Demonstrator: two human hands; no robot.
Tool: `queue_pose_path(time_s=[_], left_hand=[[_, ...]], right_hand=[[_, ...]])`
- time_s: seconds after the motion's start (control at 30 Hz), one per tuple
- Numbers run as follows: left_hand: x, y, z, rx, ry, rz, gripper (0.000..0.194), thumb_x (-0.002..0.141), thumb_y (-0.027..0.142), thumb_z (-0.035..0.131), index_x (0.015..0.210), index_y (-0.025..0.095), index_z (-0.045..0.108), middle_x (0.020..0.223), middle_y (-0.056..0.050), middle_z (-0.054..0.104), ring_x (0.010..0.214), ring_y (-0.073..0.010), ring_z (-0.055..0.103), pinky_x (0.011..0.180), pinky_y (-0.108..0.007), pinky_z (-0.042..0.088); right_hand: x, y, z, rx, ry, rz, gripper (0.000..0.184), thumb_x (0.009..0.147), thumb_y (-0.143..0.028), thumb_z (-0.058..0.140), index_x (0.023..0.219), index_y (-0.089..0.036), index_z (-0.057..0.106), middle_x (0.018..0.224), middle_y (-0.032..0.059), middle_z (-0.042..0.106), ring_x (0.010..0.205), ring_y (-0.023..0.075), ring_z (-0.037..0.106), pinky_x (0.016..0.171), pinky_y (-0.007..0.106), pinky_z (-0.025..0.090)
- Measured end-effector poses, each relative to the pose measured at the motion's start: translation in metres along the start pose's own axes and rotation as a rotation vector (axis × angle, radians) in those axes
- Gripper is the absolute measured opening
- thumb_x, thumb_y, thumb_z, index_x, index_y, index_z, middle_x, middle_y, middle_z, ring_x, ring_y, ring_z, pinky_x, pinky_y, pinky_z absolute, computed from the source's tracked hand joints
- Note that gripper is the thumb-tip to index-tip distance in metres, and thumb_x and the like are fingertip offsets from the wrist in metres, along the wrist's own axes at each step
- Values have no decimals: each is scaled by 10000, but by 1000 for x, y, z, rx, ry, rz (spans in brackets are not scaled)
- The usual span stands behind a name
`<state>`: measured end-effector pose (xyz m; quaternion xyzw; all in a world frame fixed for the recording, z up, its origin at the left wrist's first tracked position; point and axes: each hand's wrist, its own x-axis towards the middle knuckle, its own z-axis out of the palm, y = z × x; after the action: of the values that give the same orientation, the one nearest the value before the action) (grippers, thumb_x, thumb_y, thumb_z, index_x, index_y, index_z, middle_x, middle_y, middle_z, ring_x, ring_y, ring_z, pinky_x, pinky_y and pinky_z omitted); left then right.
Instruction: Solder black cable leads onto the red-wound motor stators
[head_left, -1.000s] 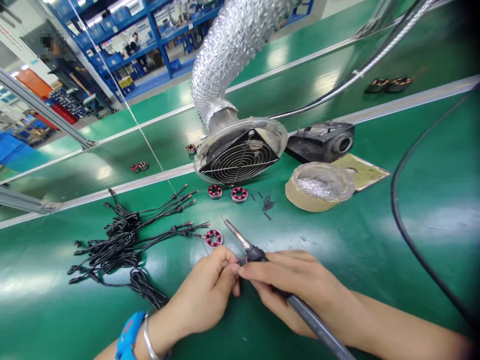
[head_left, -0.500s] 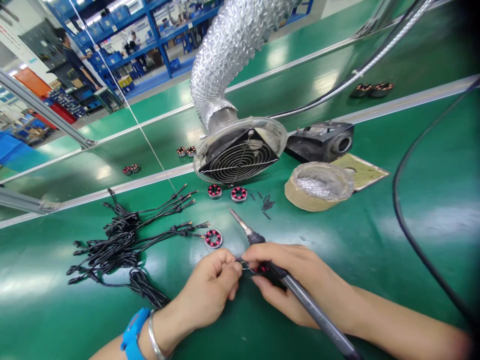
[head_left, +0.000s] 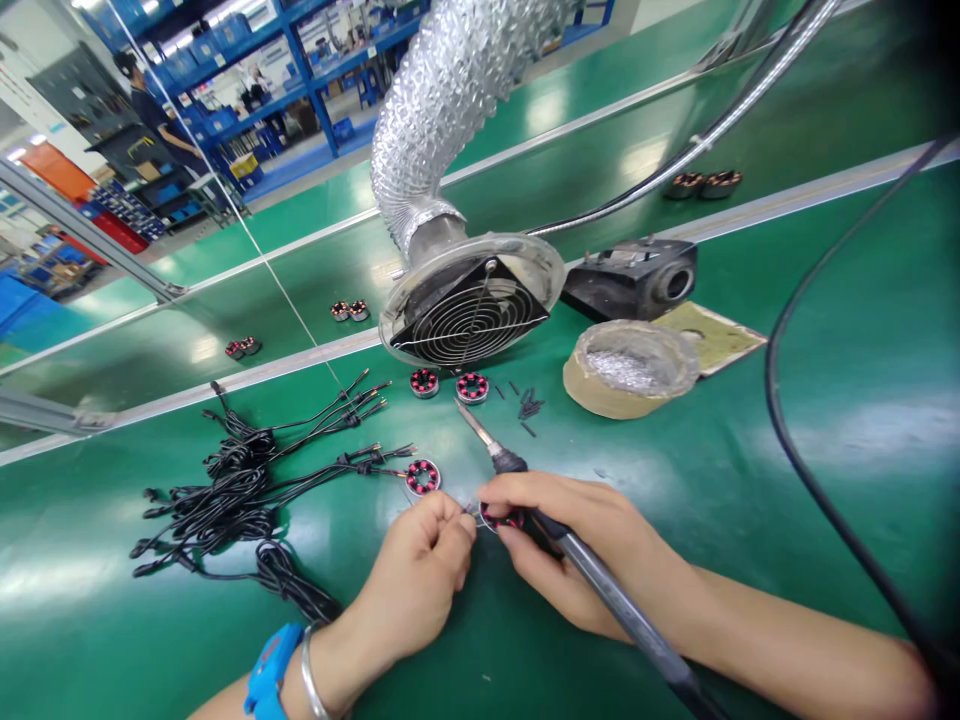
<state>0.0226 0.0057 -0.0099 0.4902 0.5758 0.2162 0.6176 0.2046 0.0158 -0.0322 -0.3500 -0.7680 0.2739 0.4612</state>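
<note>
My right hand [head_left: 581,555] grips a soldering iron [head_left: 600,585] whose tip points up and away toward the fan; its fingers also pinch a small red-coiled stator ring [head_left: 501,518]. My left hand [head_left: 420,575] is closed in a pinch right beside that ring, on a thin wire I can barely make out. Another red stator ring [head_left: 422,477] lies on the green mat just beyond my left hand, joined to black leads.
A tangle of black cables [head_left: 240,490] lies at left. A fume-extractor fan [head_left: 469,315] on a foil duct sits ahead, two stator rings [head_left: 448,385] below it. A solder-wool pot [head_left: 630,368], black iron stand [head_left: 634,280] and a black cord [head_left: 810,480] are at right.
The soldering iron has swung so its tip points further right and away. The red stator ring between my fingertips has come into view. Both hands shifted slightly forward.
</note>
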Motion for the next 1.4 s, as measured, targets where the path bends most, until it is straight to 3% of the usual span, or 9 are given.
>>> queue_pose_path(time_s=[0.1, 0.23, 0.37, 0.63, 0.9, 1.13, 1.3, 1.4], left_hand=[[0, 0, 1, 12, 5, 2, 324, 919, 429, 477, 690, 212, 401, 509, 94, 373, 452, -69, 264, 441, -205, 219], [2, 0, 2, -19, 7, -3, 335, 910, 450, 496, 695, 216, 391, 507, 101, 366, 446, -66, 248, 435, -206, 210], [3, 0, 2, -33, 1, -18, 353, 900, 488, 511, 703, 218, 397, 493, 106, 353, 440, -67, 241, 425, -208, 195], [1, -1, 2, -13, 7, -16, 373, 897, 516, 518, 706, 219, 398, 497, 104, 353, 445, -69, 243, 424, -203, 200], [2, -5, 1, 3, 1, -2, 356, 919, 492, 495, 713, 220, 395, 504, 102, 351, 452, -75, 246, 430, -207, 206], [2, -3, 1, 30, 1, 10, 357, 923, 492, 488, 712, 217, 402, 514, 97, 351, 460, -78, 256, 438, -207, 218], [1, -3, 1, 25, -3, 4, 357, 922, 493, 492, 715, 218, 398, 517, 98, 347, 461, -78, 253, 437, -204, 216], [1, -4, 1, 24, -4, 8, 348, 931, 474, 485, 714, 217, 396, 520, 97, 351, 464, -77, 256, 437, -201, 218]], right_hand=[[2, -1, -11, 1, 18, -57, 349, 895, -26, 505, 1174, -227, 562, 947, 22, 727, 768, 116, 707, 702, 204, 552], [-1, -10, -35, -74, -83, -58, 402, 931, -131, 501, 1318, -238, 522, 723, -2, 622, 575, 139, 607, 522, 260, 488], [-5, -21, -52, -42, -102, 17, 325, 866, -128, 491, 1150, -252, 588, 631, -13, 531, 522, 163, 550, 504, 310, 454], [-1, -17, -48, 44, -56, -25, 305, 791, -112, 462, 1019, -282, 572, 648, -11, 613, 543, 189, 604, 466, 330, 405], [-3, -26, -50, -42, -45, 25, 291, 787, -98, 469, 988, -280, 576, 682, 17, 651, 675, 230, 680, 488, 328, 450], [-6, -35, -47, -87, -23, 79, 286, 801, -81, 444, 966, -272, 579, 701, 9, 644, 649, 204, 671, 546, 330, 491], [-9, -33, -51, -136, -3, 66, 224, 830, -160, 503, 984, -281, 613, 718, 30, 660, 661, 229, 688, 527, 334, 509], [-11, -32, -53, -161, -1, 58, 275, 826, -150, 512, 1044, -294, 600, 760, 45, 681, 710, 253, 706, 532, 348, 520]])
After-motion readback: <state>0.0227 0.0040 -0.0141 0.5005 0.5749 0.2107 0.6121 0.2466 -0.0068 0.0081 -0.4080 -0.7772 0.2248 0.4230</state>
